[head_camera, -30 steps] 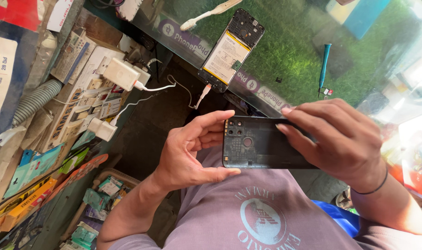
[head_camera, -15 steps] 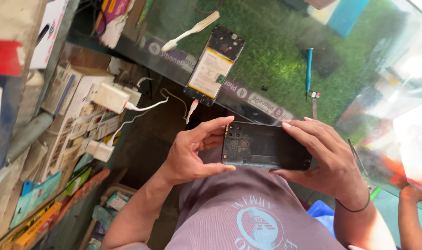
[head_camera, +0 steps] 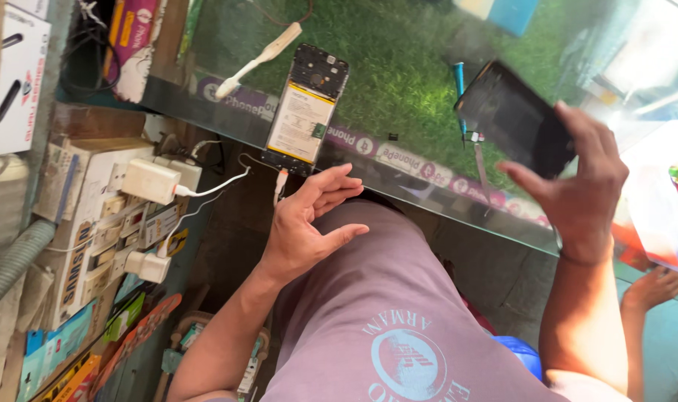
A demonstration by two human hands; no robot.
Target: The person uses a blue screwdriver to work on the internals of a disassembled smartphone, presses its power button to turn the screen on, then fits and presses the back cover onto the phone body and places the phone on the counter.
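Head view: dark, flat phone back cover (head_camera: 519,119)

Left hand (head_camera: 303,227) empty, palm turned inward, fingers loosely curled and spread, thumb out to the side, touching nothing. Left forearm runs down to lower left, elbow bent. Right hand (head_camera: 581,190) raised higher and well apart from the left, wrist bent, back of hand toward camera. Its grip is closed: fingers wrap one edge, thumb pressing the opposite side. Right forearm rises nearly straight up from the lower right.
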